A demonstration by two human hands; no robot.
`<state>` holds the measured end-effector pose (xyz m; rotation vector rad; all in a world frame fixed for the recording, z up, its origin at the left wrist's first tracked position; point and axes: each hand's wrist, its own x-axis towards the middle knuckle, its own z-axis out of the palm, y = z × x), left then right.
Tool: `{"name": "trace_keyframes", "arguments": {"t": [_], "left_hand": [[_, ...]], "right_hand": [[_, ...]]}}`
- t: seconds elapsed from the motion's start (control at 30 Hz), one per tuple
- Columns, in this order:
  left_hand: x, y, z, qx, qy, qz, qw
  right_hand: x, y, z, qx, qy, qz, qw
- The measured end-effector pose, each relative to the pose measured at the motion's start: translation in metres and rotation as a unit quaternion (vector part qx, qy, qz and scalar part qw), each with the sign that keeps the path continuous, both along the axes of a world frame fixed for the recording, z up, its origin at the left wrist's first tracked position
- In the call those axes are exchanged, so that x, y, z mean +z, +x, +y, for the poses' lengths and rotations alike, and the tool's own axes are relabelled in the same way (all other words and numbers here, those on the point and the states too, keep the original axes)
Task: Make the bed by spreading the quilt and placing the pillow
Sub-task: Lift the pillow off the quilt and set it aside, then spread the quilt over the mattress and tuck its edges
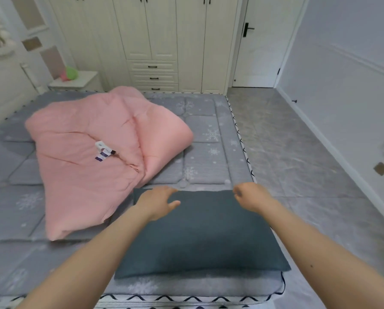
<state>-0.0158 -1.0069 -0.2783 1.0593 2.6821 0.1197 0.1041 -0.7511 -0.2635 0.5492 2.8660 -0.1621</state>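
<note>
Nearest, a dark teal pillow [200, 233] lies flat on the near right corner of the bed [15, 210], on its grey snowflake-print mattress. Over the pillow's far edge the left hand [157, 202] reaches with its grip spread, fingers loose and holding nothing, while the right hand [250, 197] hovers near the far right corner with fingers curled in, though whether they pinch the fabric cannot be told. Beyond, the pink quilt [93, 152] lies crumpled mid-bed, a small label [103, 151] on it; cream wardrobes [151, 41] stand behind.
</note>
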Motion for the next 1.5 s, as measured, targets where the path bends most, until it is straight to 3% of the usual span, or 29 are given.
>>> {"name": "trace_keyframes", "arguments": {"t": [0.37, 0.67, 0.97, 1.17, 1.3, 1.5], "left_hand": [[0.036, 0.001, -0.050, 0.076, 0.026, 0.055, 0.995], [0.117, -0.028, -0.226, 0.187, 0.089, 0.144, 0.968], [0.146, -0.040, -0.415, 0.310, 0.107, 0.189, 0.926], [0.139, -0.050, -0.472, 0.335, 0.096, 0.193, 0.917], [0.131, -0.068, -0.484, 0.332, 0.081, 0.184, 0.922], [0.105, -0.120, -0.490, 0.342, 0.077, 0.142, 0.926]], "right_hand": [[0.042, -0.014, -0.037, 0.018, 0.006, 0.015, 1.000], [0.123, -0.093, -0.184, 0.108, 0.016, 0.112, 0.988], [0.183, -0.165, -0.344, 0.209, -0.005, 0.244, 0.947], [0.155, -0.189, -0.402, 0.238, -0.006, 0.228, 0.944], [0.134, -0.214, -0.412, 0.255, 0.052, 0.192, 0.946], [0.106, -0.276, -0.412, 0.229, 0.040, 0.161, 0.959]]}}
